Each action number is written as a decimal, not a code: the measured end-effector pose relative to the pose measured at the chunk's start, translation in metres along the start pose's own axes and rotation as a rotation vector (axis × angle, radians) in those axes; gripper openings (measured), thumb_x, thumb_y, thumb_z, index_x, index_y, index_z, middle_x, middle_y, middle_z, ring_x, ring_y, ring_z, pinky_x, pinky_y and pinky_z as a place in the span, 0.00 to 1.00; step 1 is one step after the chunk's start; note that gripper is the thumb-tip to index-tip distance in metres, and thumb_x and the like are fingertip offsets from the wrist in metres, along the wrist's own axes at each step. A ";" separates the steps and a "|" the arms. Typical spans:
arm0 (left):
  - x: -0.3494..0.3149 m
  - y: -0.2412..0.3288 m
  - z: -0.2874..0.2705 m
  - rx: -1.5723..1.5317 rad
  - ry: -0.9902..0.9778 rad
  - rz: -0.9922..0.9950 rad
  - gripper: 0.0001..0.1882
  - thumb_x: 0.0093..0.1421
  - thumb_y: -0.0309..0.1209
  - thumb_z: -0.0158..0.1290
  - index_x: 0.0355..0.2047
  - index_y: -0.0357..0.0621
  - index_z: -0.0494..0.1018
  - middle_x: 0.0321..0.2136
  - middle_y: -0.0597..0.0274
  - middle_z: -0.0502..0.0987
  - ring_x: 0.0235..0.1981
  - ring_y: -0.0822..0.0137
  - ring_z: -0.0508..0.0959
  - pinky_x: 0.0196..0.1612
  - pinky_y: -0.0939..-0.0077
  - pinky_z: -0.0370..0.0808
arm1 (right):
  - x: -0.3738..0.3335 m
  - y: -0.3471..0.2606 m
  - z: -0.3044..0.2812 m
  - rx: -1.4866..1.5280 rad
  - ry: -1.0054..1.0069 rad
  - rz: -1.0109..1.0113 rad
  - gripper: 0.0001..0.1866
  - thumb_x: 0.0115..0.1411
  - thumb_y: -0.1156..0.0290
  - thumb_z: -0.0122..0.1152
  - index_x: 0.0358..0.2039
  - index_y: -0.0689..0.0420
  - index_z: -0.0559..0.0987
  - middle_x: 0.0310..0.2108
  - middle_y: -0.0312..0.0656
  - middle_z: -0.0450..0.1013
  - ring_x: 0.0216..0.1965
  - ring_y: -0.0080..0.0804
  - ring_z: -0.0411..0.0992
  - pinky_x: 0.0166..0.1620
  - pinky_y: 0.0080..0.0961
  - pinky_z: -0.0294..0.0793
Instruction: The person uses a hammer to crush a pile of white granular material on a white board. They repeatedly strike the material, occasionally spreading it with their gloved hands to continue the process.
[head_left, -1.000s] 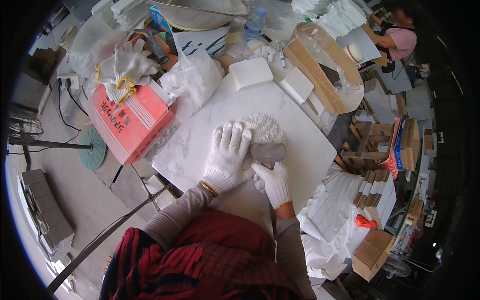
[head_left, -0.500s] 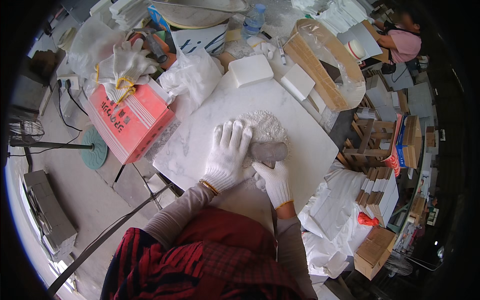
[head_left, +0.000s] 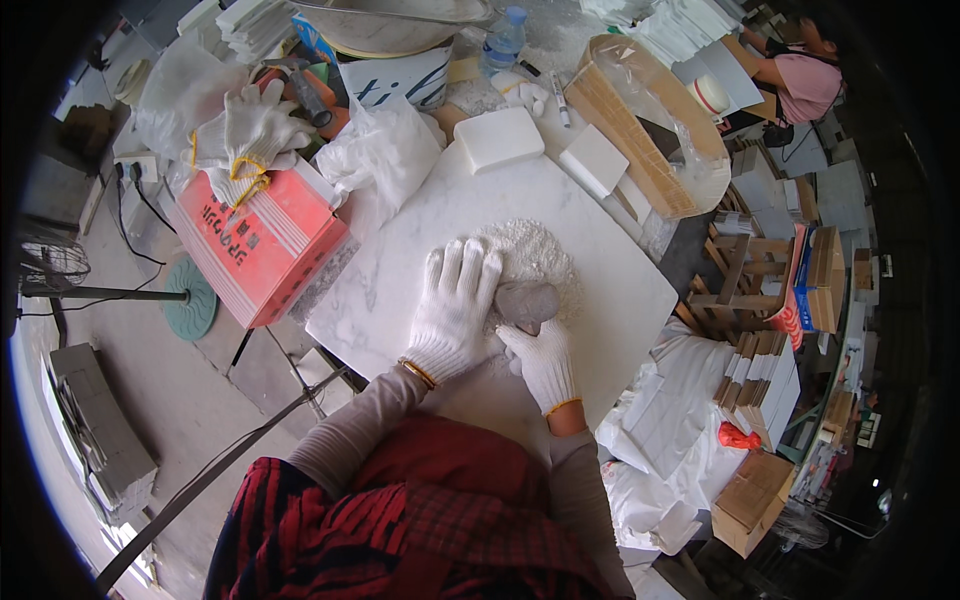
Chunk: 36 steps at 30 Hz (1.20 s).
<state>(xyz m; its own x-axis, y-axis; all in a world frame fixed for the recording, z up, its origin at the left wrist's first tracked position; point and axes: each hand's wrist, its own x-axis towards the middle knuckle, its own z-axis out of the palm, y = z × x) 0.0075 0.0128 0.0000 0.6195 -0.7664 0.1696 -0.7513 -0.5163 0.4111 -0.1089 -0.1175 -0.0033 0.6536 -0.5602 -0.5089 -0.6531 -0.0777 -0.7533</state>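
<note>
My left hand [head_left: 455, 310], in a white knit glove, lies flat with its fingers stretched forward. It rests at the left edge of a heap of white powder [head_left: 532, 250] on a pale marble slab [head_left: 380, 280]; whether something lies under the palm is hidden. Just to its right, my right hand [head_left: 543, 358], gloved the same way, grips a grey, rounded block [head_left: 527, 303] at the near side of the powder. The thumb shows against the block, while the other fingers are mostly hidden.
Beyond the slab lie white blocks [head_left: 498, 139], a long cardboard tray [head_left: 650, 125] and a plastic bag [head_left: 380, 155]. A red box [head_left: 262, 235] with spare gloves [head_left: 250, 130] stands left. A bottle [head_left: 503, 42] is at the back. At far right, another person [head_left: 805, 80] is bent over.
The grey block has turned and shifted slightly left, with my right hand moving along with it. My left hand stays almost where it was.
</note>
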 end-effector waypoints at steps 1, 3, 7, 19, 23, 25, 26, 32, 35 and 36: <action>0.001 0.001 0.000 0.005 -0.008 0.002 0.54 0.47 0.54 0.65 0.67 0.35 0.59 0.64 0.39 0.62 0.68 0.39 0.59 0.71 0.41 0.55 | 0.000 0.000 -0.003 0.103 -0.019 0.070 0.17 0.59 0.67 0.72 0.43 0.65 0.81 0.28 0.38 0.76 0.25 0.20 0.72 0.25 0.22 0.68; -0.001 -0.002 0.000 0.026 -0.022 -0.020 0.54 0.47 0.55 0.65 0.67 0.35 0.59 0.64 0.39 0.62 0.68 0.39 0.59 0.71 0.40 0.55 | -0.018 -0.025 -0.013 0.149 -0.042 0.086 0.15 0.60 0.69 0.72 0.44 0.63 0.81 0.28 0.36 0.75 0.25 0.18 0.70 0.25 0.19 0.67; 0.002 0.000 -0.001 0.008 -0.032 -0.019 0.53 0.48 0.55 0.65 0.67 0.35 0.59 0.64 0.39 0.62 0.68 0.39 0.60 0.71 0.40 0.55 | -0.037 -0.027 -0.017 0.123 0.059 -0.099 0.16 0.60 0.69 0.72 0.46 0.63 0.81 0.29 0.37 0.76 0.25 0.18 0.71 0.26 0.19 0.68; 0.000 0.000 -0.002 0.033 -0.030 -0.024 0.53 0.47 0.55 0.65 0.67 0.36 0.60 0.63 0.40 0.62 0.68 0.40 0.60 0.71 0.41 0.55 | -0.027 -0.034 -0.012 0.214 -0.023 -0.026 0.14 0.61 0.69 0.70 0.42 0.64 0.80 0.26 0.35 0.74 0.24 0.18 0.70 0.24 0.20 0.68; 0.004 0.002 -0.005 0.003 -0.045 -0.015 0.53 0.48 0.55 0.65 0.67 0.36 0.60 0.63 0.41 0.62 0.67 0.40 0.60 0.70 0.41 0.55 | -0.032 -0.019 -0.007 0.105 0.064 -0.130 0.10 0.61 0.70 0.70 0.38 0.62 0.81 0.23 0.34 0.73 0.21 0.17 0.68 0.23 0.20 0.66; 0.003 0.003 -0.006 0.011 -0.044 -0.017 0.52 0.49 0.55 0.65 0.67 0.36 0.60 0.63 0.40 0.62 0.67 0.40 0.60 0.71 0.41 0.55 | -0.020 -0.012 -0.003 -0.068 0.085 -0.147 0.09 0.61 0.70 0.70 0.37 0.61 0.82 0.23 0.34 0.73 0.20 0.17 0.68 0.23 0.19 0.66; 0.003 0.003 -0.006 0.015 -0.043 -0.016 0.52 0.49 0.55 0.65 0.67 0.36 0.60 0.63 0.40 0.62 0.67 0.40 0.60 0.71 0.41 0.55 | -0.013 -0.006 0.000 -0.170 0.092 -0.143 0.09 0.61 0.70 0.70 0.36 0.61 0.82 0.23 0.34 0.73 0.20 0.17 0.68 0.23 0.19 0.66; -0.001 -0.001 0.002 -0.030 0.000 -0.014 0.54 0.44 0.54 0.65 0.66 0.35 0.61 0.64 0.39 0.62 0.68 0.37 0.59 0.71 0.39 0.54 | -0.027 -0.045 -0.014 0.356 -0.072 0.137 0.10 0.63 0.70 0.69 0.39 0.61 0.80 0.25 0.36 0.74 0.21 0.18 0.69 0.23 0.16 0.65; 0.004 0.000 -0.003 0.020 -0.035 -0.018 0.52 0.48 0.55 0.64 0.66 0.35 0.60 0.63 0.39 0.62 0.67 0.39 0.60 0.71 0.41 0.55 | -0.039 -0.042 -0.015 0.292 -0.002 0.003 0.10 0.63 0.70 0.69 0.40 0.61 0.80 0.27 0.37 0.75 0.23 0.18 0.71 0.23 0.16 0.65; 0.004 -0.001 -0.002 0.014 -0.030 -0.016 0.52 0.48 0.55 0.64 0.66 0.35 0.61 0.63 0.39 0.62 0.67 0.39 0.60 0.70 0.41 0.55 | -0.040 -0.041 -0.013 0.239 0.030 -0.053 0.10 0.62 0.70 0.70 0.40 0.61 0.80 0.27 0.38 0.76 0.24 0.18 0.71 0.23 0.16 0.65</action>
<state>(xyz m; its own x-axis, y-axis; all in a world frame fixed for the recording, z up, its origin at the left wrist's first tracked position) 0.0108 0.0112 0.0021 0.6245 -0.7692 0.1356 -0.7445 -0.5338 0.4010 -0.1138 -0.1028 0.0533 0.6704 -0.5852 -0.4562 -0.5071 0.0876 -0.8574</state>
